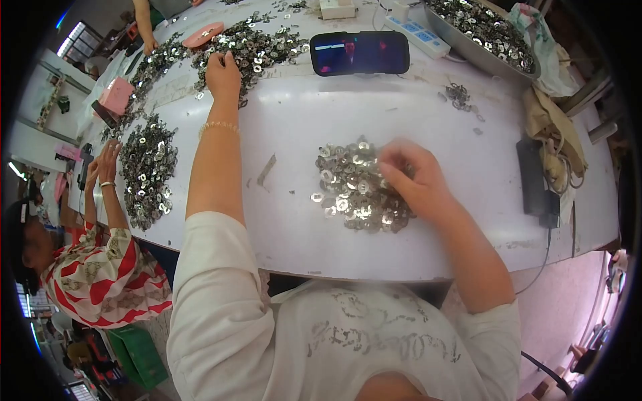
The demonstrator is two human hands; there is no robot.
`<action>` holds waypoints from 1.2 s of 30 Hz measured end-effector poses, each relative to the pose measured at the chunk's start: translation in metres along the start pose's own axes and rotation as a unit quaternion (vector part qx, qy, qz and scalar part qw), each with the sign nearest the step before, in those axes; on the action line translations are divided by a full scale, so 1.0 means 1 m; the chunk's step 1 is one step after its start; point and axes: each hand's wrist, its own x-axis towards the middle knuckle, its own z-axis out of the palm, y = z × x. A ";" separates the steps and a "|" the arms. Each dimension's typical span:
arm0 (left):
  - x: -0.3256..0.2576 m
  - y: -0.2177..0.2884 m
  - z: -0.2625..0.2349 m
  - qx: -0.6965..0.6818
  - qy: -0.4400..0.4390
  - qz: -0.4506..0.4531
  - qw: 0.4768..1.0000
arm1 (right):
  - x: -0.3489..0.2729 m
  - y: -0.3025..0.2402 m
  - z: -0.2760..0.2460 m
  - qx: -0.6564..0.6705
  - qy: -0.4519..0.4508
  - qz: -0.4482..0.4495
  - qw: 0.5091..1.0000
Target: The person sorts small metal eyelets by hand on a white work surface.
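My left hand [224, 75] is stretched far forward at a large heap of small shiny metal pieces [257, 48]. Its fingers are curled closed, and whatever is in them is hidden. My right hand [416, 175] is over the right side of a nearer pile of small metal pieces [358, 190]. Slightly blurred, its thumb and fingers are bent together, and I cannot make out what they hold. The pieces look flat and washer-like, several with holes, lying loosely on the white table [287, 234].
A phone [359, 53] stands beyond the near pile. Behind it are a power strip [418, 37] and a metal pan of pieces [488, 30]. A black adapter [535, 184] lies at right. At left a co-worker's hands [105, 164] touch another pile [148, 174]; another person's hand [150, 45] reaches in.
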 end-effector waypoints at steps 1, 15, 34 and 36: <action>0.004 -0.003 0.001 0.005 0.016 -0.002 1.000 | 0.000 0.000 0.001 0.001 -0.003 0.000 1.000; -0.057 0.104 -0.051 -0.633 -0.258 -0.395 0.614 | -0.001 0.001 -0.003 -0.018 0.019 -0.049 0.998; -0.207 0.187 -0.109 -0.652 -0.528 -0.373 0.396 | -0.008 -0.010 0.004 -0.015 0.026 -0.218 0.975; -0.203 0.190 -0.113 -0.641 -0.528 -0.382 0.406 | -0.006 -0.008 0.007 -0.049 0.025 -0.261 0.964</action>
